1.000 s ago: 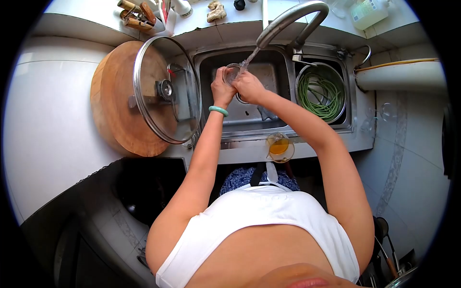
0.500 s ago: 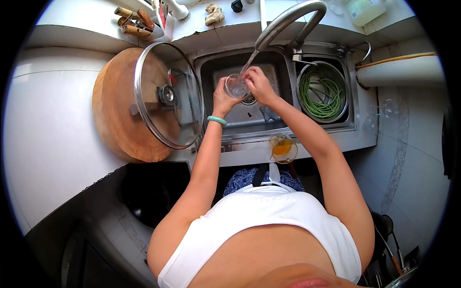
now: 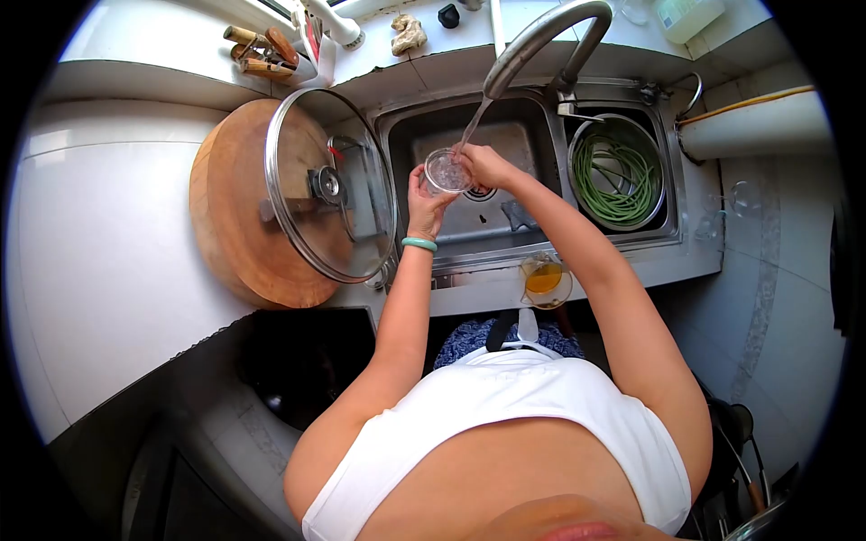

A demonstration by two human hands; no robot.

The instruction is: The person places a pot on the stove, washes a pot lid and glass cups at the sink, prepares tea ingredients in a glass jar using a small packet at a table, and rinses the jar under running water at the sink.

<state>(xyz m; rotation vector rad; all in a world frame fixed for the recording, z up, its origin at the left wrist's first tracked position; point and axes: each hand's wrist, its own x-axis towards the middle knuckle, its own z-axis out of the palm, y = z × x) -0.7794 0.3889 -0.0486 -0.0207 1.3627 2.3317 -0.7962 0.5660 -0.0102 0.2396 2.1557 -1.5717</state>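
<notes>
Over the left basin of the metal sink (image 3: 415, 135), my left hand (image 3: 424, 212) is wrapped around a small clear glass (image 3: 446, 177) with water in it. My right hand (image 3: 485, 166) is closed at the glass's right rim, its fingertips partly hidden at the edge. Water runs from the curved faucet (image 3: 545, 41) in a thin stream beside my right fingers, toward the glass. A crumpled grey cloth (image 3: 517, 215) lies in the basin, below my right hand.
Left of the sink, a glass lid (image 3: 298, 239) leans against a round wooden chopping board (image 3: 236, 207). Green long beans (image 3: 613, 185) fill a metal bowl (image 3: 577, 149) in the right basin. A glass cup of amber liquid (image 3: 545, 278) stands on the front counter edge.
The glass has tipped slightly and sits a little lower relative to the faucet. My right fingers have shifted from above its opening to its right rim. The whole view has shifted slightly.
</notes>
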